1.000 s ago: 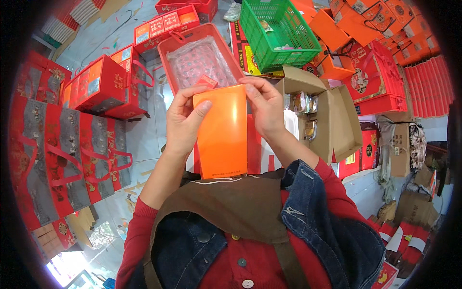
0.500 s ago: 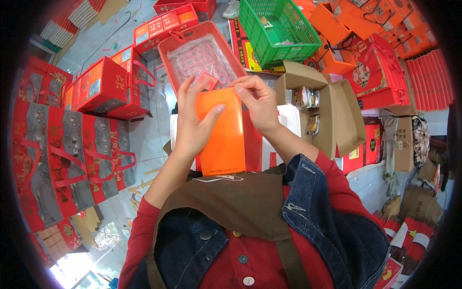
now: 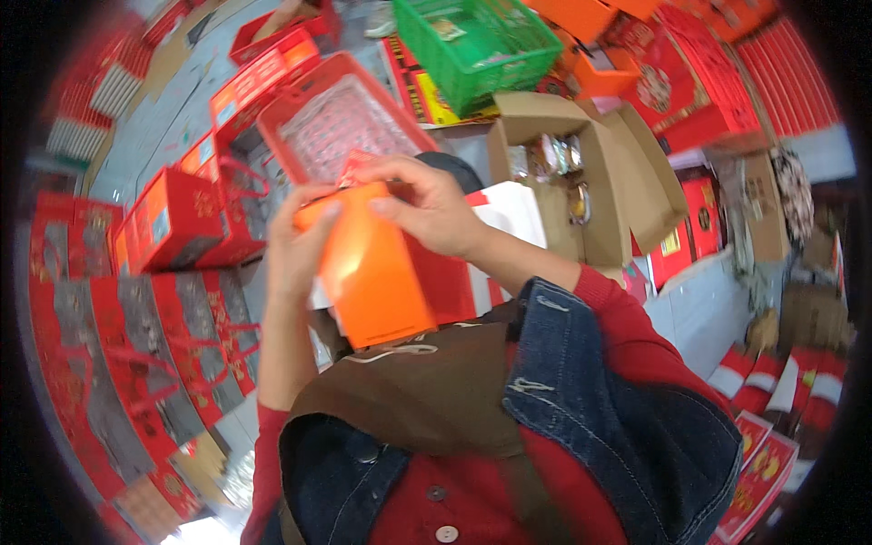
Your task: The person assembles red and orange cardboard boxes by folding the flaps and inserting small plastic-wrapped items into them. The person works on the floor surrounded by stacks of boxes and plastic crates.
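Orange box (image 3: 374,286): since the earlier frame it has slanted, its far end now leftward and its near end rightward, and one more face has come into sight beside the right hand; the whole view has shifted too, so that the surroundings stand elsewhere in it.
Left hand (image 3: 302,241): curled around the left side of the far end, thumb laid on the upper face; half closed, with a hold on the box.
Right hand (image 3: 434,207): fingers bent over the far end, thumb on the box near its edge; half closed on the box, the fingertips partly hidden.
Box position: between the two hands, its near end by the brown apron (image 3: 413,400).
Small red piece (image 3: 357,163): just beyond the right hand's fingers, partly covered; its kind cannot be told.
Red tub (image 3: 386,104): beyond both hands, with pinkish contents under clear film.
White and red item (image 3: 513,211): beneath the right forearm, partly hidden.
Cardboard box (image 3: 607,191): right of the right hand, flap open, small packets (image 3: 554,156) inside.
Green crate (image 3: 513,80): beyond the right hand, farther off than the cardboard box.
Red gift boxes (image 3: 195,209): left of the left hand.
Red and grey bags (image 3: 136,363): in a row, left of the left hand and nearer the wearer.
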A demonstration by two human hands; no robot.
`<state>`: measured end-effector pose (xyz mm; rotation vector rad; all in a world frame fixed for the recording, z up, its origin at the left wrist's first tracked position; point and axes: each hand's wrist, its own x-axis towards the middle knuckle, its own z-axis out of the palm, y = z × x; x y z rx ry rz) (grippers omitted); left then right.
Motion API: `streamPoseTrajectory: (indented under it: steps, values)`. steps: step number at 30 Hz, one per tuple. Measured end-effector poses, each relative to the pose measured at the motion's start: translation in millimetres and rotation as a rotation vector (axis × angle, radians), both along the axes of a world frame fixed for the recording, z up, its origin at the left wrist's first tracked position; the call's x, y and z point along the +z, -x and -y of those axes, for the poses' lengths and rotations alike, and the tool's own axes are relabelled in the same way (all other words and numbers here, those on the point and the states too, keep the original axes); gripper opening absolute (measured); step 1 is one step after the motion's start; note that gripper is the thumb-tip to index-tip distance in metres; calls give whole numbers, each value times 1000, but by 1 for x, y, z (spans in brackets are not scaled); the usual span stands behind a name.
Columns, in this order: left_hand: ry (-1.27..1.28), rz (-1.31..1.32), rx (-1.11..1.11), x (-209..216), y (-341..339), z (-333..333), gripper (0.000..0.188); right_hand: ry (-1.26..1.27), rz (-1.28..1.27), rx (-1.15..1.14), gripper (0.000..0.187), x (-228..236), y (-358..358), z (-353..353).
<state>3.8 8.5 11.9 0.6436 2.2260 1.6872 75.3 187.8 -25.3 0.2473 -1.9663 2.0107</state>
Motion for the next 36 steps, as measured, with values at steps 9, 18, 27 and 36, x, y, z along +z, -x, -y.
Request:
streamPoseTrajectory:
  steps: [9, 18, 27, 36]
  values:
    - [-580, 696, 339, -11, 43, 63, 33, 172, 314, -918, 15, -129, -51, -222]
    - [-144, 762, 92, -24, -30, 8, 62, -201, 984, -1275, 35, -316, -57, -304]
    - [-32, 813, 257, -31, -20, 23, 72, -997, 1380, -1005, 24, -347, 3, -315]
    - [-218, 851, 269, -9, -22, 22, 69, 116, 668, -886, 38, -280, -30, -293]
